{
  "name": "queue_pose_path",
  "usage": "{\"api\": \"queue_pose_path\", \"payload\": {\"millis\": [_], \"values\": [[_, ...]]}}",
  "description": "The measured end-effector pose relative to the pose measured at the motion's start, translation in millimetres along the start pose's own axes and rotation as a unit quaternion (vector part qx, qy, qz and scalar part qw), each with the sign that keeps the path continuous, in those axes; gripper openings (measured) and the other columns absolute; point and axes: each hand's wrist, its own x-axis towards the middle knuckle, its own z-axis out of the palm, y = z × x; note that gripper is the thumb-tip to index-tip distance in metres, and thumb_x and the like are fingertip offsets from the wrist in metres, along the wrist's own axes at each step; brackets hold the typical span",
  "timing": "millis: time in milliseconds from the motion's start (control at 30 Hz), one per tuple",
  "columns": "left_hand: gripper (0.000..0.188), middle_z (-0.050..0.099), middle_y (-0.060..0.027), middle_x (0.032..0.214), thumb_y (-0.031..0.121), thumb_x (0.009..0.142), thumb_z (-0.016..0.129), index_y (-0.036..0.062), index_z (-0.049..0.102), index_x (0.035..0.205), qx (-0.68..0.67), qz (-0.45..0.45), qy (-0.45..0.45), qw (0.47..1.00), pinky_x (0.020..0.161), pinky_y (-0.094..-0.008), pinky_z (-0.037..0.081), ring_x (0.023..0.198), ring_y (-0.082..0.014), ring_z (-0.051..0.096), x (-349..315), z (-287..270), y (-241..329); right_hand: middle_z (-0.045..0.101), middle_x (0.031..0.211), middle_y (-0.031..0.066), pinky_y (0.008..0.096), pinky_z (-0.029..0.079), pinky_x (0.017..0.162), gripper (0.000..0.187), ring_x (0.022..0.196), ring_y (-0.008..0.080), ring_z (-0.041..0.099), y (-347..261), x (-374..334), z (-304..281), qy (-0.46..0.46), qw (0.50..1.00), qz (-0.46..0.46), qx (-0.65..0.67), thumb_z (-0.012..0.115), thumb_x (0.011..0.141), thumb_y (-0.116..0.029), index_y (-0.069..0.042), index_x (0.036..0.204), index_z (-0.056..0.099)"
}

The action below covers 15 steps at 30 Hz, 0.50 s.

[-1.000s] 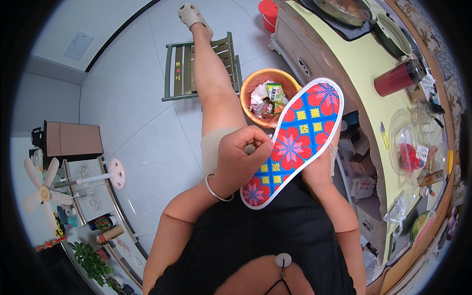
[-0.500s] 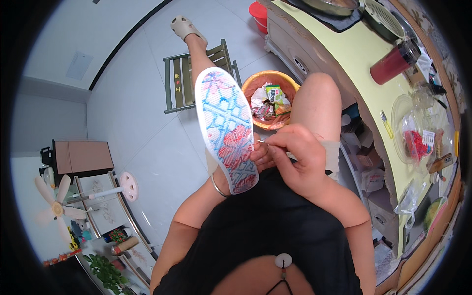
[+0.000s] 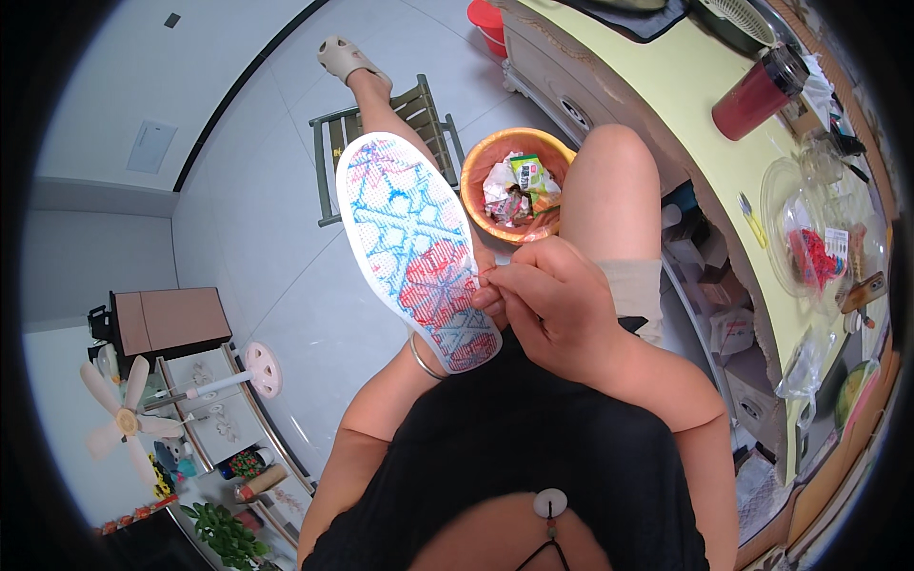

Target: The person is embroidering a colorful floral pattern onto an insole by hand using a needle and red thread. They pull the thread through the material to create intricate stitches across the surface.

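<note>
A white shoe insole with blue, red and pink cross-stitching stands tilted in front of me, its stitched face toward me. My left hand is closed around it from behind; its fingertips show at the right edge, and the rest is mostly hidden by the insole. A bangle circles the left wrist. At that same right edge my right hand is closed in a pinch of thumb and forefinger. A short bit of red thread shows at the fingertips, while the fine needle there is barely visible.
Beyond the insole are a folding stool under my outstretched leg and a yellow-rimmed waste bin. To the right, the pale yellow tabletop bears a dark red tumbler, small yellow-handled scissors and red thread. A fan stands left.
The insole has tipped a little to the left, showing more of its face. My right hand has come nearer its edge, and the needle that stuck out is now mostly hidden.
</note>
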Motion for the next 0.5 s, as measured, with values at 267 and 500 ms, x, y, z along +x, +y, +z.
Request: {"api": "queue_pose_path", "payload": {"millis": [267,500], "values": [[0.018,0.048,-0.0001,0.063,0.021,0.092,0.045,0.0072,0.051,0.082,0.031,-0.001,-0.016,0.999,0.057,-0.02,0.036,0.06,-0.0101,0.045,0.3,2.2,-1.4,0.051,0.072,0.0062,0.0338,0.043,0.057,0.016,0.066,0.0246,0.053,0.4,-0.8,-2.6,0.002,1.0,-0.005,-0.003,0.061,0.066,0.005,-0.006,0.078,0.059],[0.019,0.047,-0.0006,0.062,0.02,0.091,0.045,0.0068,0.053,0.08,0.019,0.003,-0.002,1.0,0.058,-0.0212,0.035,0.059,-0.0114,0.043,-0.1,3.0,-3.4,0.052,0.072,0.0053,0.0337,0.043,0.056,0.014,0.065,0.024,0.053,-1.4,-1.1,-3.7,-0.003,1.0,0.0,-0.009,0.062,0.068,0.003,-0.006,0.077,0.059]]}}
